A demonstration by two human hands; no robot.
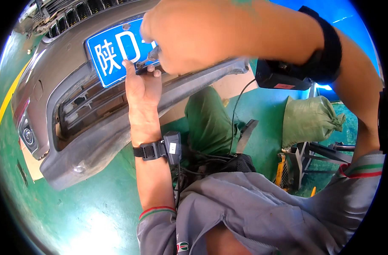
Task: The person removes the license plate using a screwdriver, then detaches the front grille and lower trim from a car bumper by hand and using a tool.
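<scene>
Clutching small metal tool [154, 54], right hand [177, 40] at top centre! Left hand [144, 87]: thumb on blue plate [116, 50], upper left, against brown bumper [58, 63]; can't tell whether gripping.

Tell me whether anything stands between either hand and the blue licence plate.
Nothing visible stands between the left hand and the blue licence plate; it reaches the lower edge. At the right hand, a metallic tool shows over that edge; the hand hides the plate's right part.
</scene>
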